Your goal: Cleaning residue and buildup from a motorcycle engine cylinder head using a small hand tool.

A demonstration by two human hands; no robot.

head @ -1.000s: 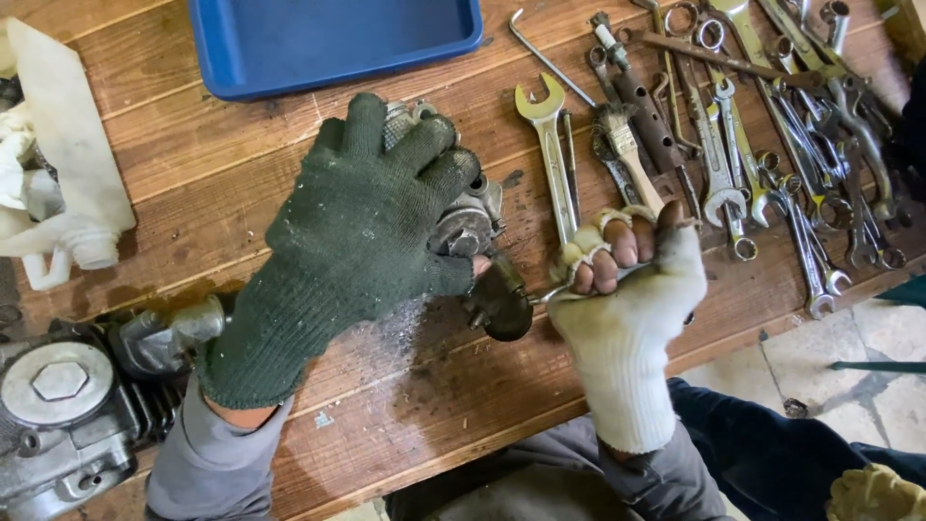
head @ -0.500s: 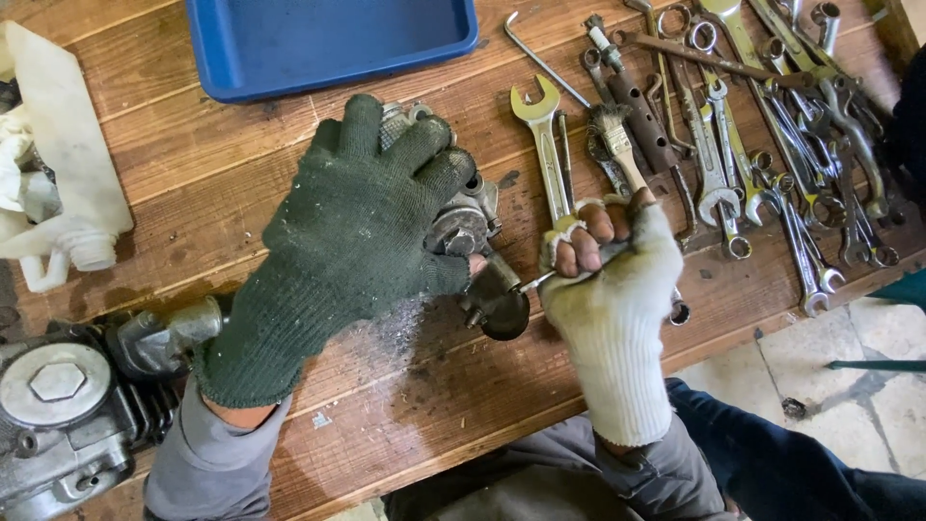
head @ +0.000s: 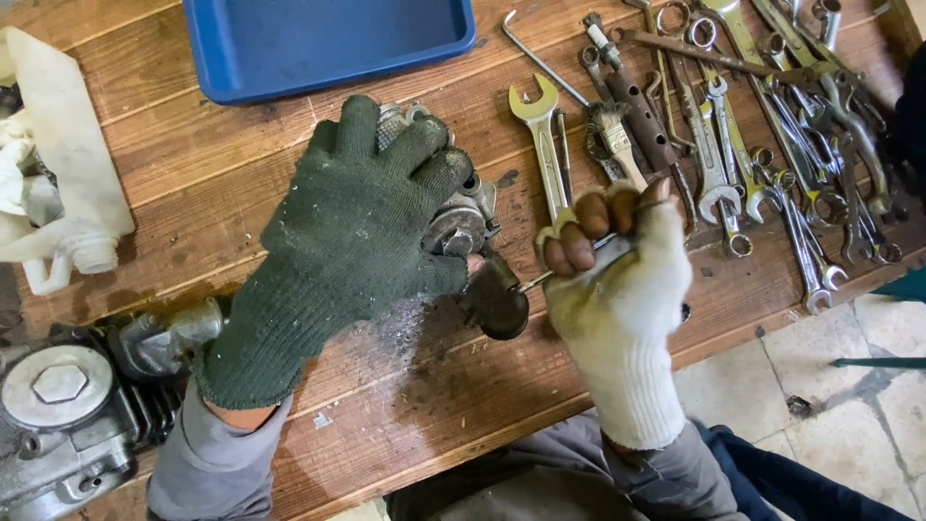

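Largely hidden, the metal engine part (head: 461, 224) sat under the left hand (head: 352, 232), whose dark green glove closed over it above the wooden worktop (head: 405, 405). The right hand (head: 612, 280), in a worn white glove, was clenched on a thin metal tool (head: 533, 281); its tip at the part could not be made out. Spanners (head: 772, 145) lay just beyond, a blue tray (head: 328, 43) was cut off above.

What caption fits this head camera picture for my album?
Left hand in a green glove grips a metal part; right hand pokes it with a thin tool.
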